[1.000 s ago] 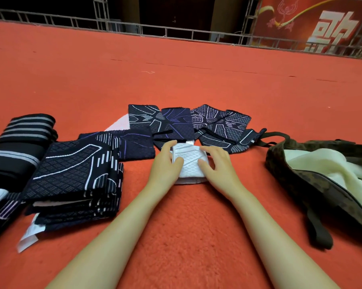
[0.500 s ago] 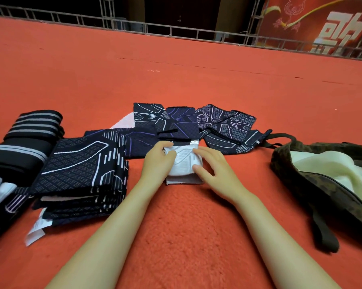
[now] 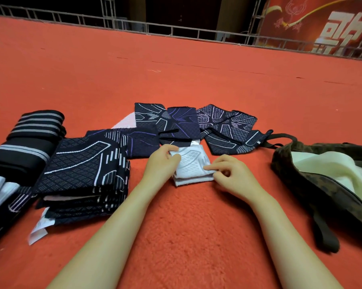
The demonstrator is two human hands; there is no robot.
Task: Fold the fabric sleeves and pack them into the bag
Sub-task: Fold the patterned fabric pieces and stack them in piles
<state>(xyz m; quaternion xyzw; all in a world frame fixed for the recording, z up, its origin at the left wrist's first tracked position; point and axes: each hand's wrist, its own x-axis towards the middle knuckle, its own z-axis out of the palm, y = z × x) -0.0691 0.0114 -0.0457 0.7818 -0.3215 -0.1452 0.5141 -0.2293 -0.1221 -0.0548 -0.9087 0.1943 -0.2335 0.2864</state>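
Note:
A folded white sleeve (image 3: 191, 165) with a woven pattern lies on the red carpet in the middle. My left hand (image 3: 160, 164) grips its left edge, with the thumb over the top. My right hand (image 3: 231, 176) pinches its right edge between thumb and forefinger. Several dark navy patterned sleeves (image 3: 196, 126) lie spread just behind it. A stack of folded dark sleeves (image 3: 82, 174) sits to the left. The brown patterned bag (image 3: 321, 184) lies open at the right, with cream fabric (image 3: 332, 165) inside.
Rolled black fabric with grey stripes (image 3: 28, 140) lies at the far left. The bag's dark strap (image 3: 323, 234) trails toward me on the carpet. A metal railing (image 3: 176, 30) and a red banner (image 3: 321, 24) bound the carpet far behind.
My right hand has moved from flat on top of the white sleeve to pinching its right edge. The sleeve looks more tightly folded. The left hand stays on the left edge.

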